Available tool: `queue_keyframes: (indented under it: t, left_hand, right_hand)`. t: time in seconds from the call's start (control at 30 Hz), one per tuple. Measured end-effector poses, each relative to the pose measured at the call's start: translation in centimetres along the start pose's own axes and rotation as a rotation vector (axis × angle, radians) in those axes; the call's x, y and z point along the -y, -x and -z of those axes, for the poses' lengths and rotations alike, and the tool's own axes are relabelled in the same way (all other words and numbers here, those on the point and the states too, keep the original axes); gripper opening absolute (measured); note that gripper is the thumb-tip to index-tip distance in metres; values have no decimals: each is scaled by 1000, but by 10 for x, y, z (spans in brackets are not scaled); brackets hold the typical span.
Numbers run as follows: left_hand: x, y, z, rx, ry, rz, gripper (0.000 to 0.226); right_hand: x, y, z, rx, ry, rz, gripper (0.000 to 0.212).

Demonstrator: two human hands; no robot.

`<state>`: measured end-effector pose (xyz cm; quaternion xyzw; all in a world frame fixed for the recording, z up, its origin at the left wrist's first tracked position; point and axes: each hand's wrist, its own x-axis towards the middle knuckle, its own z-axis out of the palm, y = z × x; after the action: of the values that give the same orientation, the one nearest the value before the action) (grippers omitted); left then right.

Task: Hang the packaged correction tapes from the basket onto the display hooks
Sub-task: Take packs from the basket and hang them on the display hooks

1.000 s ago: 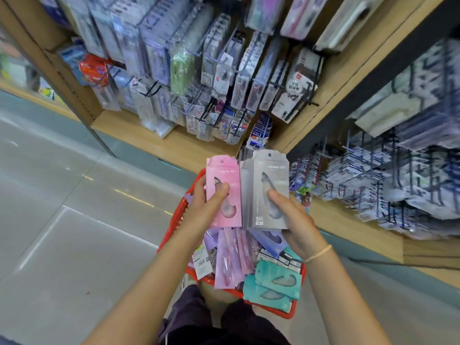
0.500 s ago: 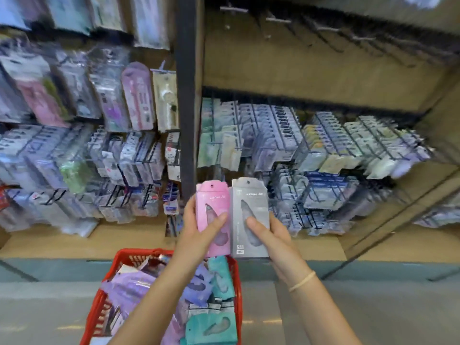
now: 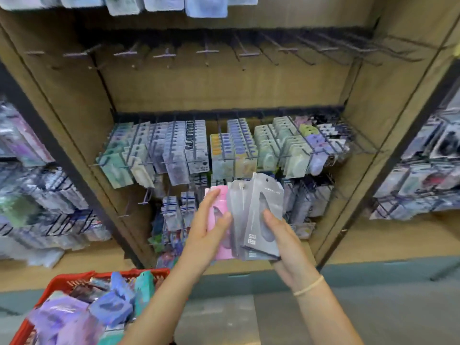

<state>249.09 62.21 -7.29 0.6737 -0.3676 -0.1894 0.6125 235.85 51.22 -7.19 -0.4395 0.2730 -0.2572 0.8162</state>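
Hooks (image 3: 164,56) hang bare above packet rows (image 3: 196,148); basket (image 3: 74,280) lower-left.

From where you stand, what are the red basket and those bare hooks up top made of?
The red slatted basket looks like moulded plastic: uniform matte colour, slotted rim. The bare dark display hooks look like thin metal wire with a dark coating, though blur leaves that open.

Basket (image 3: 62,282) lower left; held packages (image 3: 258,220) before stocked hooks (image 3: 224,145); bare hooks (image 3: 206,52) above.

One head-worn view, close, facing forward and slightly down toward shelving (image 3: 174,90) with display hooks (image 3: 206,51).
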Motion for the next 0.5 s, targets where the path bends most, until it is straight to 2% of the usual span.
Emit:
queue_keyframes:
  t: [0.1,0.3,0.5]
  left_hand:
    - [-9,-7,-26,10,-41,-7,70]
    - [0,-29,-53,28,74,22,85]
    - [1,-62,-62,-44,201,-14,71]
  right_hand:
    - [9,-5,21,-8,-14,42,64]
    - [24,-18,36,-26,31,67,47]
    - [40,-47,34,-77,138,127,44]
